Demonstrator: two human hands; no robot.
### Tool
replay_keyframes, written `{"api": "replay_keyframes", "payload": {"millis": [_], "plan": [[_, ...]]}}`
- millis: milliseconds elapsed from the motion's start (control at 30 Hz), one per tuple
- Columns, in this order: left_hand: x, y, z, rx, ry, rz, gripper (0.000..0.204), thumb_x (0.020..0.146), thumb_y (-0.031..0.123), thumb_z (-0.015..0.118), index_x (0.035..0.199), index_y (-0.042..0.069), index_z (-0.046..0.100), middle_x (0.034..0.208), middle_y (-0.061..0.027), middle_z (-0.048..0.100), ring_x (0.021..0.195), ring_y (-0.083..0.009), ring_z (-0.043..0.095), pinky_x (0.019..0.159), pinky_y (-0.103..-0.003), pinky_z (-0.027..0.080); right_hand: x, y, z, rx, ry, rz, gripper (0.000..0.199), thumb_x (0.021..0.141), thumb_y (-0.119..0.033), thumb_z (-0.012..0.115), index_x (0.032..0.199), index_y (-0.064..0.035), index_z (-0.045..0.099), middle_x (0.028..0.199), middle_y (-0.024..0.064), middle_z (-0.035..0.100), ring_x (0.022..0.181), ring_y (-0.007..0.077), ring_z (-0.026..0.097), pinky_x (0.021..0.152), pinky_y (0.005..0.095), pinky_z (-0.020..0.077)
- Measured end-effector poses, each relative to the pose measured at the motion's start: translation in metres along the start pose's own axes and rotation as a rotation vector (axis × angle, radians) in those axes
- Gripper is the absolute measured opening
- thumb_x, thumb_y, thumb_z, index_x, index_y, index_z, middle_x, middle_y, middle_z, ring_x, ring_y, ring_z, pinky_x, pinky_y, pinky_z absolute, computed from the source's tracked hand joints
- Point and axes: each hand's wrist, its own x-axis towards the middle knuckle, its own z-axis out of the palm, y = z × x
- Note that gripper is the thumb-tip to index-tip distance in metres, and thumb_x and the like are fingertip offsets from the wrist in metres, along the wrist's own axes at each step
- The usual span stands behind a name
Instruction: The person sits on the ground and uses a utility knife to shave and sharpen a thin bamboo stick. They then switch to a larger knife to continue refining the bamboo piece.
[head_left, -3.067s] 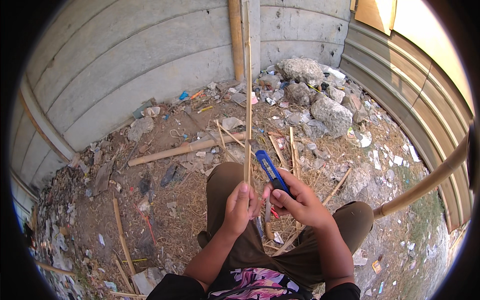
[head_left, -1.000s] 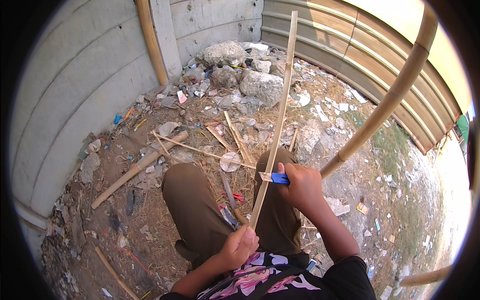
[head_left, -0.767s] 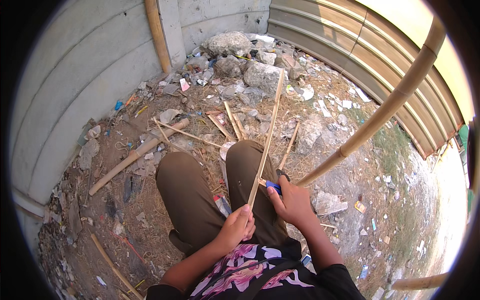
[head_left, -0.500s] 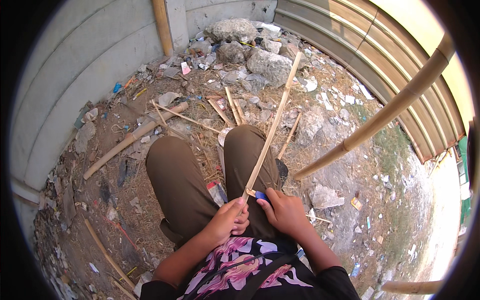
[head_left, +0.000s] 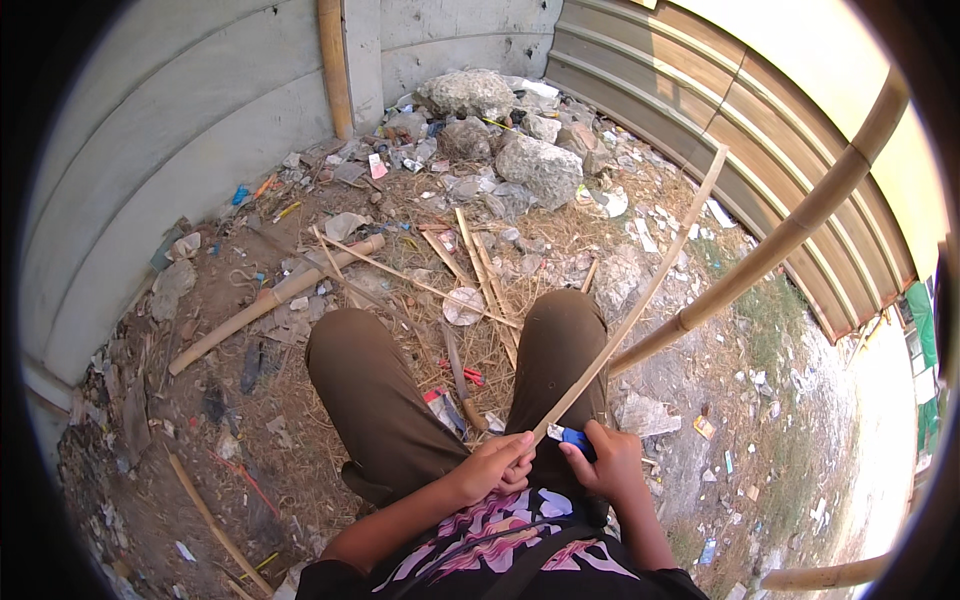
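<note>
My left hand (head_left: 500, 465) is closed round the lower end of a long, flat bamboo strip (head_left: 592, 378). The strip slants up and to the right, above my right thigh. In my right hand (head_left: 615, 462) is a small blue cutter (head_left: 575, 440), gripped with thumb and fingers. Its pale front end is beside the strip, just above my left hand; whether it touches, I cannot tell. The lowest part of the strip is hidden by my left fingers.
A thick bamboo pole (head_left: 770, 250) slants across the right side. More split bamboo pieces (head_left: 480, 275) and a bamboo length (head_left: 275, 302) lie on the littered ground ahead. Rocks (head_left: 540, 170) are heaped by the concrete wall (head_left: 190, 130) and corrugated metal fence (head_left: 700, 90).
The bamboo strip has swung to the right and leans lower. Both hands have moved right and slightly down, with the cutter still in my right hand. My knees have spread apart.
</note>
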Motion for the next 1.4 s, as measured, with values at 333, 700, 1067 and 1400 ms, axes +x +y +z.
{"api": "replay_keyframes", "payload": {"millis": [333, 700, 1067, 1400], "plan": [[0.015, -0.004, 0.0, 0.244, -0.059, 0.176, 0.038, 0.111, 0.039, 0.035, 0.092, 0.009, 0.049, 0.074, 0.0037, 0.042, 0.057, -0.003, 0.032, 0.05, -0.019, 0.026, -0.025, -0.003, 0.014, -0.016, 0.168, 0.227, 0.036, 0.097, -0.035, 0.063, 0.084, -0.0039, 0.052, 0.061, 0.0164, 0.056, 0.054, 0.0406, 0.058, 0.05, 0.0486, 0.0416], [0.048, -0.019, -0.044, -0.12, 0.479, -0.159, 0.034, 0.104, 0.044, 0.043, 0.083, 0.017, 0.044, 0.057, 0.0066, 0.036, 0.041, -0.0066, 0.031, 0.037, -0.025, 0.019, 0.03, 0.033, 0.047, -0.065, -0.349, 0.266, 0.047, 0.102, -0.049, 0.048, 0.091, -0.0053, 0.059, 0.067, 0.0227, 0.063, 0.067, 0.0445, 0.065, 0.06, 0.0543, 0.0481], [0.044, -0.006, -0.032, -0.002, 0.458, -0.142, 0.032, 0.106, 0.036, 0.044, 0.083, 0.013, 0.044, 0.056, 0.0063, 0.034, 0.041, -0.0052, 0.028, 0.037, -0.024, 0.02, 0.03, 0.034, 0.063, 0.02, -0.245, 0.175, 0.041, 0.099, -0.044, 0.057, 0.083, -0.0055, 0.056, 0.062, 0.0201, 0.061, 0.059, 0.0427, 0.062, 0.055, 0.0523, 0.0455], [0.042, -0.014, -0.025, 0.104, 0.279, 0.056, 0.031, 0.108, 0.033, 0.04, 0.087, 0.009, 0.043, 0.062, 0.0034, 0.034, 0.047, -0.0062, 0.028, 0.043, -0.023, 0.023, 0.019, 0.007, 0.023, 0.042, -0.155, 0.098, 0.039, 0.096, -0.041, 0.063, 0.078, -0.0069, 0.055, 0.058, 0.0164, 0.059, 0.054, 0.0374, 0.061, 0.049, 0.0466, 0.0444]]}}
